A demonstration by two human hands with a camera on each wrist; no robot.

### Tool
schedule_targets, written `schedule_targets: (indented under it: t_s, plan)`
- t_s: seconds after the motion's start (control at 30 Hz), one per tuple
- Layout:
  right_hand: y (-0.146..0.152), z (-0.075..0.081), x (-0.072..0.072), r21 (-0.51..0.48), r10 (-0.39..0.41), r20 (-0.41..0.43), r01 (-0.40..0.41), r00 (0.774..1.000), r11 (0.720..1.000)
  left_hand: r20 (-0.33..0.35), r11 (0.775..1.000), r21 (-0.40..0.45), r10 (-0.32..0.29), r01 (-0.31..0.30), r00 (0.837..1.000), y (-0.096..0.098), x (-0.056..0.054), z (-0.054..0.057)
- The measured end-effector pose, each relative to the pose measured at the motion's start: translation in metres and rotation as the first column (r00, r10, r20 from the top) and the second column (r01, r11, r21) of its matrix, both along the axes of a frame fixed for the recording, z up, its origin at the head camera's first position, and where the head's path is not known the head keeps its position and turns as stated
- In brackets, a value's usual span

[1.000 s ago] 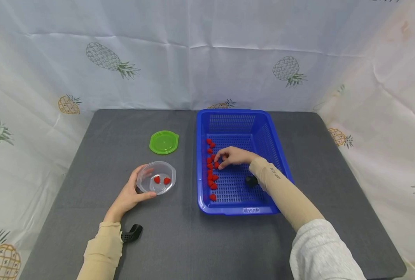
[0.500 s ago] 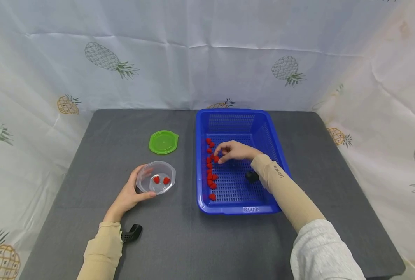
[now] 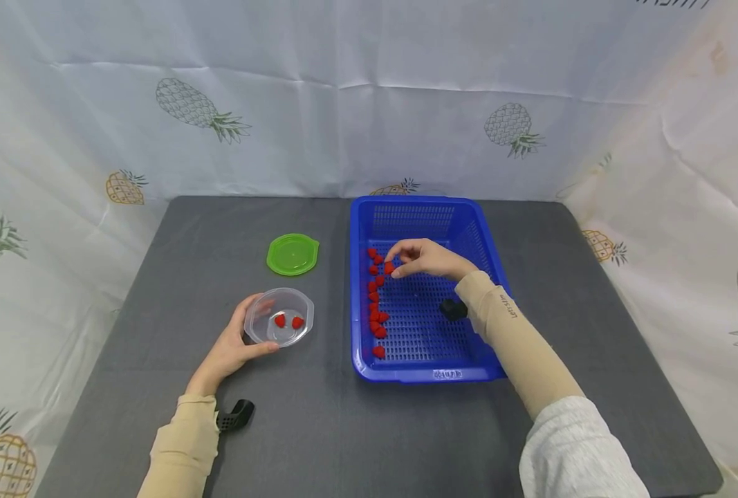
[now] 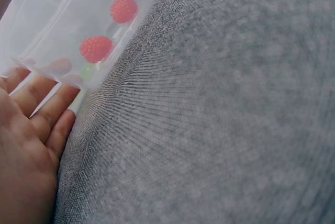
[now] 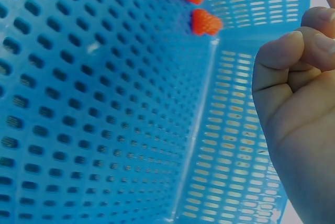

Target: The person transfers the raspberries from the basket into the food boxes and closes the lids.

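My left hand (image 3: 234,342) holds a clear plastic container (image 3: 256,324) on the table, thumb at its near side and fingers at its far side. Inside it lie two red raspberries (image 4: 96,49). Over the blue basket (image 3: 362,366), my right hand (image 3: 429,260) pinches a raspberry (image 3: 389,267) between thumb and fingertips. Several more raspberries (image 3: 373,312) lie in a loose row along the basket's left side. In the right wrist view the fingers are curled and the pinched raspberry is hard to make out.
A green lid (image 3: 292,254) lies flat on the grey table (image 3: 176,290), behind the container. The basket's raised walls surround the raspberries on its perforated floor. A white curtain (image 3: 344,124) with pineapple prints hangs behind and beside the table.
My right hand has moved toward the back of the basket and up, carrying the pinched raspberry away from the row. My left hand and the container stay in place.
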State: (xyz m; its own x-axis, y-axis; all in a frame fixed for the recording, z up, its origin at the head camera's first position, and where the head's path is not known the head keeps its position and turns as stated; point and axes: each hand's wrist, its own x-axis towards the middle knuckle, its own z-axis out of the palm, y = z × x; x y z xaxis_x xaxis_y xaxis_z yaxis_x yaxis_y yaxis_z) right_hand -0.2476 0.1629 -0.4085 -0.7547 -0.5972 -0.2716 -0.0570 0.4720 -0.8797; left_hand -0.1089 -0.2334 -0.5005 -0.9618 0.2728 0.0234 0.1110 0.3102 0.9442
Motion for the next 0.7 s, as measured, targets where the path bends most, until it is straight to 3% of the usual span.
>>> schedule_targets:
  t_s: [0.27, 0.47, 0.7]
  plan:
    - [-0.001, 0.011, 0.000, -0.041, -0.004, -0.015, 0.003, 1.000, 0.999, -0.020, 1.000, 0.013, -0.008, 0.009, 1.000, 0.001, -0.002, 0.000]
    - [-0.011, 0.013, 0.006, -0.102, 0.045, -0.017, -0.046, 0.999, 0.994, -0.018, 1.000, 0.012, -0.005, 0.005, 1.000, -0.001, 0.002, -0.001]
    - [-0.023, 0.029, 0.014, -0.172, 0.096, -0.078, -0.108, 0.992, 0.979, -0.020, 1.000, 0.011, -0.006, 0.006, 1.000, 0.000, 0.001, -0.003]
